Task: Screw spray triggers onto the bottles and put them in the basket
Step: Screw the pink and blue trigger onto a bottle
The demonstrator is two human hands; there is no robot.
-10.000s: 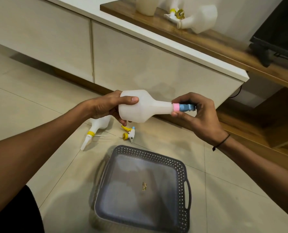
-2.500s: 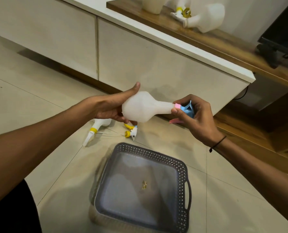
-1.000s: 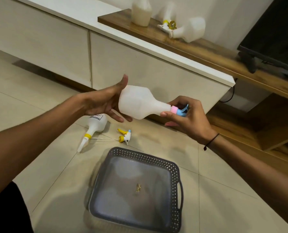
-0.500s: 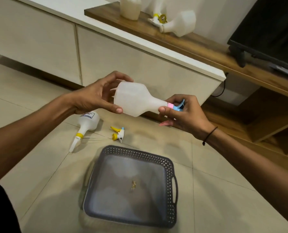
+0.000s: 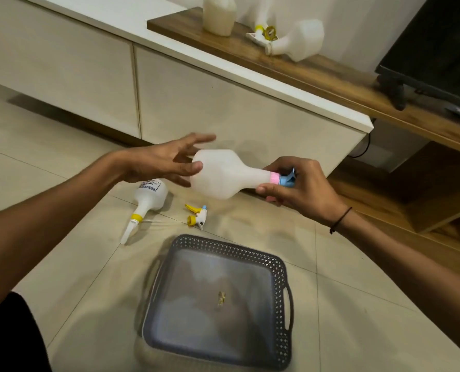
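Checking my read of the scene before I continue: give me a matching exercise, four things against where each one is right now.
Things:
1. bottle with pink collar
2. loose yellow trigger
3. grey basket
4. bottle with yellow collar

Places:
A. lying on the floor, nozzle toward the camera
B. on the floor, no bottles in it
C. in the air, its trigger end held by the right hand
D. on the floor between a bottle and the basket

Pairs: 1-C, 2-D, 3-B, 4-A

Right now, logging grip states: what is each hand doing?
Left hand: open, fingers spread, thumb touching the bottle.
Right hand: holding the spray trigger at the bottle's neck.
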